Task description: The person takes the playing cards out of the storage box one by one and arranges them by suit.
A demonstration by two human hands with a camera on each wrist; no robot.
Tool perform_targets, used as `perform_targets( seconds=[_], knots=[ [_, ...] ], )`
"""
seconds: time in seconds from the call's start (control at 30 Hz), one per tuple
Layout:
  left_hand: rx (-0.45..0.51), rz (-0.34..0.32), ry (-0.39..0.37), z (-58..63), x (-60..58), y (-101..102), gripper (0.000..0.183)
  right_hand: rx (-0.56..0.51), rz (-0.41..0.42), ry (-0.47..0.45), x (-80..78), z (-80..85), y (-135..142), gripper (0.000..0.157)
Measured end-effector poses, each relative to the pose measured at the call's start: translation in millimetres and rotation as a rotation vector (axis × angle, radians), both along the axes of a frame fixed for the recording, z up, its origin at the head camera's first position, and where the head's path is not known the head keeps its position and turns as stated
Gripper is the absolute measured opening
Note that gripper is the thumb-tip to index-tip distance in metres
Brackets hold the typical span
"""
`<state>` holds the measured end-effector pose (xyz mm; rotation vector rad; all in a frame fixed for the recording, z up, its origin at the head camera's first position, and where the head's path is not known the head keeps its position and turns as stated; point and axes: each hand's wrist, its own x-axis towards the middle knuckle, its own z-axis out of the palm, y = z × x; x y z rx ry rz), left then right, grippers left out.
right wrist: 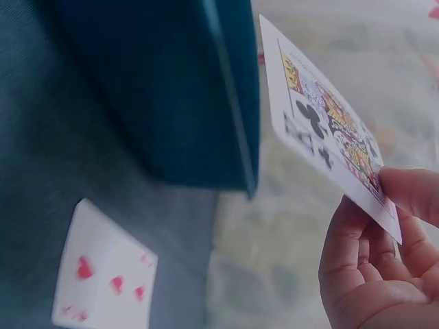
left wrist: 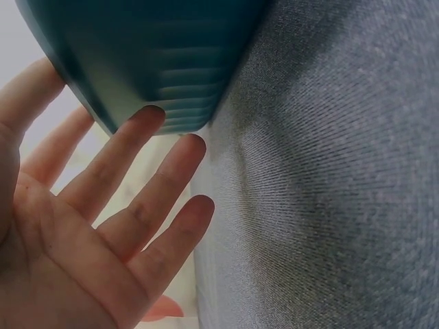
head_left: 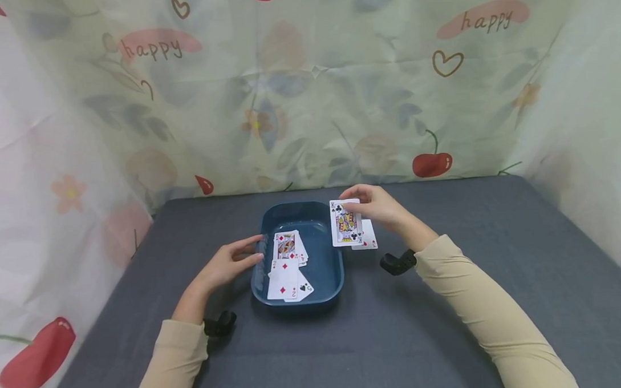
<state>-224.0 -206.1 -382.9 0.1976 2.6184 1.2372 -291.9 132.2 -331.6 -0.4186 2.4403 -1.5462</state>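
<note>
A blue plastic bin (head_left: pixel 326 279) stands mid-table with several playing cards inside, among them a two of diamonds (head_left: pixel 283 280), a five of spades (head_left: pixel 306 288) and a red face card (head_left: pixel 285 245). My right hand (head_left: pixel 375 206) pinches a king of clubs (head_left: pixel 344 222) between thumb and fingers, above the bin's right rim. Partly covered by it in the head view, a hearts card (right wrist: pixel 103 281) lies face up on the table. At the bin's left rim are the fingertips of my left hand (head_left: pixel 233 259), whose fingers (left wrist: pixel 130 137) extend loosely along the outer wall.
A dark grey cloth (head_left: pixel 316 353) covers the table. Patterned curtains (head_left: pixel 307 91) hang behind it and on both sides. Each wrist wears a black camera band, seen at the left wrist (head_left: pixel 220 324) and the right wrist (head_left: pixel 399 262).
</note>
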Motion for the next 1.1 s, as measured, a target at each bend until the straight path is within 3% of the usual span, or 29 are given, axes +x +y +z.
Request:
perform_targets(
  seconds=[0.3,0.73,1.1],
  knots=[
    [0.001,0.0,-0.001,-1.0,-0.8,-0.9,0.055,-0.053,-0.074,-0.047,-4.8,-20.7,37.0,0.035],
    [0.0,-0.001,0.008,-0.6,0.7,0.2,0.055,0.097,-0.236,-0.128,-22.7,-49.7,77.5,0.039],
    [0.014,-0.004,0.011,0.6,2.0,0.4,0.054,0.144,-0.257,-0.12,-35.1,-63.6,89.8,0.04]
  ],
)
